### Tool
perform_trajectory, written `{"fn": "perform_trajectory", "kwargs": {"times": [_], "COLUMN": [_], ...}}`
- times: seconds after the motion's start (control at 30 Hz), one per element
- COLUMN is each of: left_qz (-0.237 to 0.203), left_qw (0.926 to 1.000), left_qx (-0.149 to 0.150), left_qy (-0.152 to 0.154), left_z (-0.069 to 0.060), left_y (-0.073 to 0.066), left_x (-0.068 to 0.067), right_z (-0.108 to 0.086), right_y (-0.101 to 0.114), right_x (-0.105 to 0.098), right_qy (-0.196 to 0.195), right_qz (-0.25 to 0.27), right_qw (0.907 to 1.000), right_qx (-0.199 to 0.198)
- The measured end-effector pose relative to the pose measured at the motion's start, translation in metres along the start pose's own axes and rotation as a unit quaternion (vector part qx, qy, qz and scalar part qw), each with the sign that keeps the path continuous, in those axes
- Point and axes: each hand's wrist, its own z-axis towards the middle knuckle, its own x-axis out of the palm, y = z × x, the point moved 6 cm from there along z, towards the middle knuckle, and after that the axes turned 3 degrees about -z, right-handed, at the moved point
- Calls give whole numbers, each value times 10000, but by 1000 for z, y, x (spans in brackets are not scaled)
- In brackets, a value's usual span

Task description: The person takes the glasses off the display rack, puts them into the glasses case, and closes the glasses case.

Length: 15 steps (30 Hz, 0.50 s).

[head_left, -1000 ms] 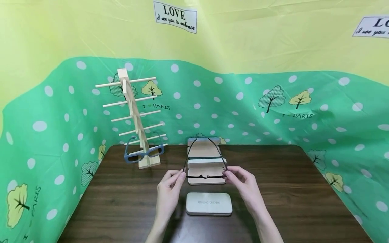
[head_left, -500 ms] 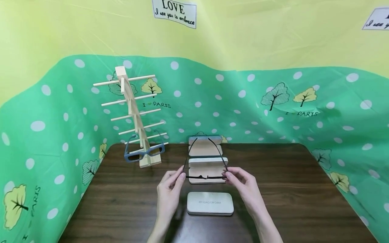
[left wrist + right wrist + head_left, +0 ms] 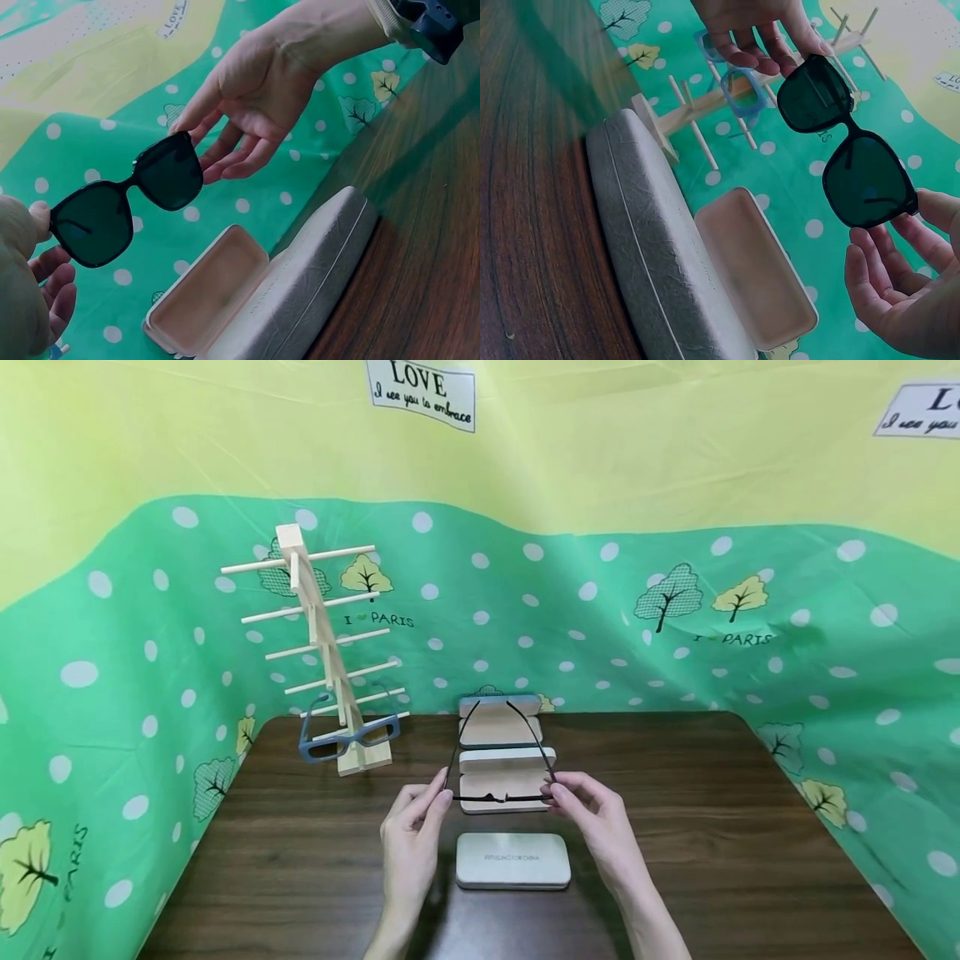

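Note:
Black sunglasses (image 3: 501,797) with dark lenses hang in the air between the two hands, arms unfolded and pointing away. The left hand (image 3: 412,839) pinches the left hinge corner between thumb and fingers. At the opposite corner the right hand (image 3: 596,818) pinches the frame the same way. In the left wrist view the dark lenses (image 3: 94,225) face the camera. Below and in front of the sunglasses lies a closed pale glasses case (image 3: 513,862) with small print on its lid. Behind them an open glasses case (image 3: 498,785) shows its beige lining, partly covered by the frame.
Another open case (image 3: 498,732) stands farther back by the table's rear edge. On the left a wooden glasses rack (image 3: 322,635) with several pegs holds blue-framed glasses (image 3: 348,739) on a low peg. A printed green and yellow cloth (image 3: 600,610) encloses the brown table (image 3: 712,827).
Both hands keep the same grip on the sunglasses, almost still. The head view has shifted slightly; no object has visibly moved on the table.

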Motion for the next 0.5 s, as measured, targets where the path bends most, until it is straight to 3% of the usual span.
{"fn": "perform_trajectory", "kwargs": {"times": [0.17,0.4,0.5], "left_qz": [37,-94,-69], "left_qw": [9999,9982,9977], "left_qx": [-7,-497,-558], "left_qy": [100,308,373], "left_z": [1,1,3], "left_y": [1,6,8], "left_x": [1,2,2], "right_z": [0,0,0], "right_y": [0,1,1], "right_x": [-1,-2,-3], "right_qy": [-56,-20,1], "right_qz": [6,-95,-109], "right_qw": [10000,9999,9999], "right_qx": [38,51,15]}}
